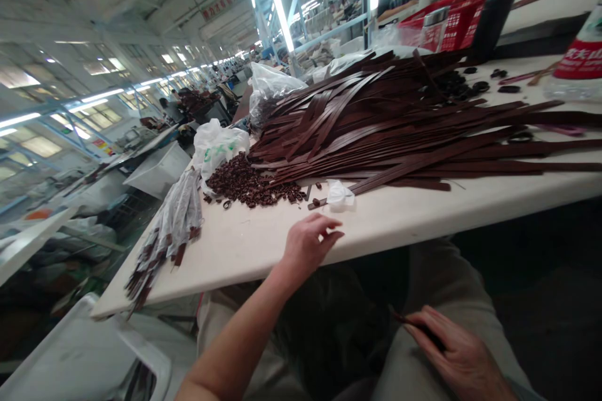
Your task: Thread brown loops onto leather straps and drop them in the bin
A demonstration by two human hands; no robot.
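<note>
My left hand (308,243) hovers at the near edge of the white table (244,244), fingers loosely curled and apart, holding nothing. It is nearest a small white scrap (339,194) and a heap of small brown loops (249,185). My right hand (458,354) rests on my lap, fingers closed around a dark brown strap (416,324). A big pile of long brown leather straps (414,125) covers the table's middle and right.
Wrapped strap bundles (172,225) lie at the table's left edge. White plastic bags (219,144), a red basket (458,15), a bottle (583,53) and dark rings (480,84) stand farther back. A person sits behind the basket. A white bin (79,357) is at lower left.
</note>
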